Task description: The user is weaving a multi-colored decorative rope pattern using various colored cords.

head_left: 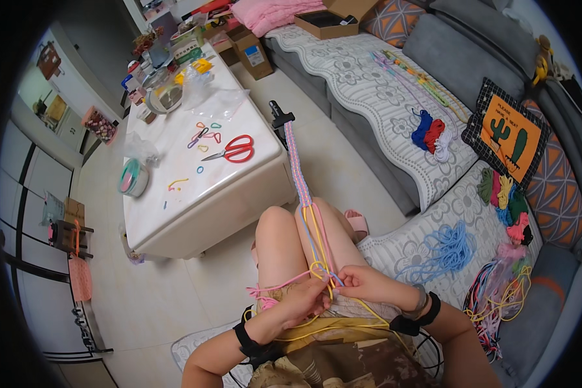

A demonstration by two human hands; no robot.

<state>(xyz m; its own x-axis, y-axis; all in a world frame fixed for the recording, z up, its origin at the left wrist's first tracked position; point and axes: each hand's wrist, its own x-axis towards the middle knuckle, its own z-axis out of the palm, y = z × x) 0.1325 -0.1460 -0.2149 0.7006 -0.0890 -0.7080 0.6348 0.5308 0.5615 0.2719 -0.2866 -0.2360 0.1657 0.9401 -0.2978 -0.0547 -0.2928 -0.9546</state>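
A flat braided strap (297,160) of pink and blue cord runs from a black clamp (282,118) at the table's edge down towards my lap. Below the braid, loose yellow (323,232), pink and blue cords stretch over my thighs. My left hand (306,301) pinches the cords where a yellow loop (316,266) lies. Close beside it, my right hand (363,283) has its fingertips on the cords, with a blue strand by its thumb and index finger. Pink cord (269,303) trails beside my left wrist, and yellow cord crosses my lap.
On the white table (184,213) lie red-handled scissors (235,149), several small coloured clips (211,136), a lidded tub (133,178) and plastic bags. The sofa at right holds a blue cord heap (448,250), several cord bundles (431,133), finished braids (422,80) and a cactus cushion (509,131).
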